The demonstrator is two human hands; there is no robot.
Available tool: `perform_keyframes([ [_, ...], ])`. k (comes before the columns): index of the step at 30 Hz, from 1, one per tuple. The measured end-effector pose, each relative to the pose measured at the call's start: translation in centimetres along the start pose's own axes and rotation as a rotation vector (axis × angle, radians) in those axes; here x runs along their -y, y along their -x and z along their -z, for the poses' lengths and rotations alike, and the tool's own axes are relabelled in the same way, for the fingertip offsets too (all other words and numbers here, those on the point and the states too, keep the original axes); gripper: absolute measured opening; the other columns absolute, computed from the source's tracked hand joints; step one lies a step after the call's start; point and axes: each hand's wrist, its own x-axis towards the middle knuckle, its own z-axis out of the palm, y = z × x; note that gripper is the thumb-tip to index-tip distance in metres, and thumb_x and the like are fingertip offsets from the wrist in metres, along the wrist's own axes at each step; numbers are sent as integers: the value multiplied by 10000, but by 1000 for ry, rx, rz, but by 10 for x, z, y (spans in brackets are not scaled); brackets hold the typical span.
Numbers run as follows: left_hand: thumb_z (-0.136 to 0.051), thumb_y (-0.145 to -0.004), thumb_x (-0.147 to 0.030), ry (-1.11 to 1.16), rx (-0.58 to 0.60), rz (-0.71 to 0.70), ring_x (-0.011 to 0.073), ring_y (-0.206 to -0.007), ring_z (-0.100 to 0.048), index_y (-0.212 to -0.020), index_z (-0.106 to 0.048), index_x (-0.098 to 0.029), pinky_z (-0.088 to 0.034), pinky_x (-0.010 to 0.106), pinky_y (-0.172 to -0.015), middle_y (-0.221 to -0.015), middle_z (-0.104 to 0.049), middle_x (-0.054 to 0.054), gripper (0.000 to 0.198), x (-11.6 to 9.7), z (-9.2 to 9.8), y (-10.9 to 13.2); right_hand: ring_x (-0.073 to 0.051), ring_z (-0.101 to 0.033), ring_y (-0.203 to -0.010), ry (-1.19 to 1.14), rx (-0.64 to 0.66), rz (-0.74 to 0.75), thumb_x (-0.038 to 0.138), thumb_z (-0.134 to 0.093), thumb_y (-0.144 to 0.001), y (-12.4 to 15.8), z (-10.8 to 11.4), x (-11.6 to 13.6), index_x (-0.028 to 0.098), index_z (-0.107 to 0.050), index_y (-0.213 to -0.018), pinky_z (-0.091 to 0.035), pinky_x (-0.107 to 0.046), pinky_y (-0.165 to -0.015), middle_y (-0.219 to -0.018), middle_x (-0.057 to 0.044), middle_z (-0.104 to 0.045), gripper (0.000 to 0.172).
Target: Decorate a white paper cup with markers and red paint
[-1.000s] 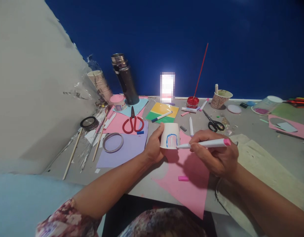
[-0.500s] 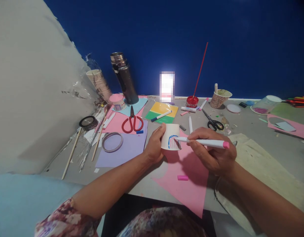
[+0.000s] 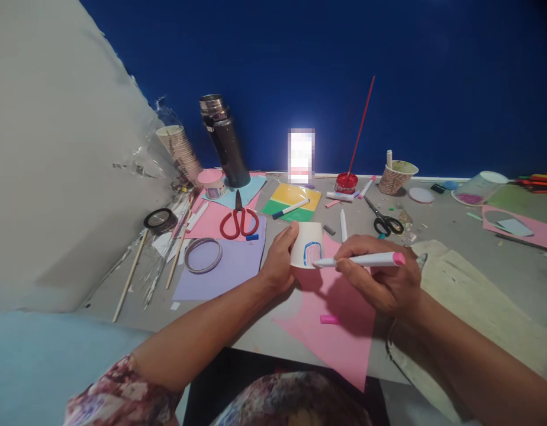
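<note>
Basically, left hand [image 3: 280, 258] grips white cup [image 3: 306, 234] by its side, presumably keeping the blue-edged drawing [image 3: 313, 254] exposed; right hand [image 3: 384, 278] grips marker [image 3: 366, 260] pen-style, likely for control, tip at drawing's lower edge. Cup's above pink paper [image 3: 344, 349].

Muted light, glaring pixelated rectangle [image 3: 301, 156], soft shadows, stretched edges

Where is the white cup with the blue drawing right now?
In the head view, the white cup is just below and right of centre, held in the left hand, beside the marker in the right hand.
</note>
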Motion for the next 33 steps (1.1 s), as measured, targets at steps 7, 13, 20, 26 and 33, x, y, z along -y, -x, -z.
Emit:
perform_keyframes([
  [7,-629,-989,-517,48,-23,66,181,-700,-669,-917,-725,-104,-566,288,-656,-776,-695,74,430,-3,-3,2,-139,-653,-567,2,-6,-34,115,-609,-936,3,0,-1,233,-666,-896,-504,-264,-515,-749,-6,-732,137],
  [13,-614,-990,-546,62,6,95,183,-683,-665,-915,-731,-97,-562,290,-646,-760,-692,78,470,-5,-3,2,-134,-652,-573,6,-37,-32,90,-603,-936,1,1,-1,231,-658,-906,-500,-258,-510,-760,-9,-727,154],
  [20,-728,-892,-577,0,53,7,166,-659,-621,-898,-699,-129,-533,276,-607,-747,-659,45,450,-2,2,1,-172,-719,-658,-3,-106,16,86,-633,-924,0,-3,1,232,-683,-974,-557,-289,-565,-818,-36,-763,163],
  [26,-749,-863,-592,-81,89,-107,146,-651,-582,-881,-681,-159,-501,266,-625,-729,-621,7,438,2,5,1,-164,-717,-641,11,-58,59,73,-624,-940,-4,-4,3,227,-676,-972,-549,-269,-559,-762,-27,-757,165],
  [33,-784,-833,-591,-90,77,-146,132,-641,-547,-887,-680,-164,-466,250,-605,-723,-603,-11,442,2,4,3,-162,-702,-613,72,-95,35,84,-616,-941,-3,-3,2,234,-671,-963,-531,-273,-512,-777,-33,-766,162],
])
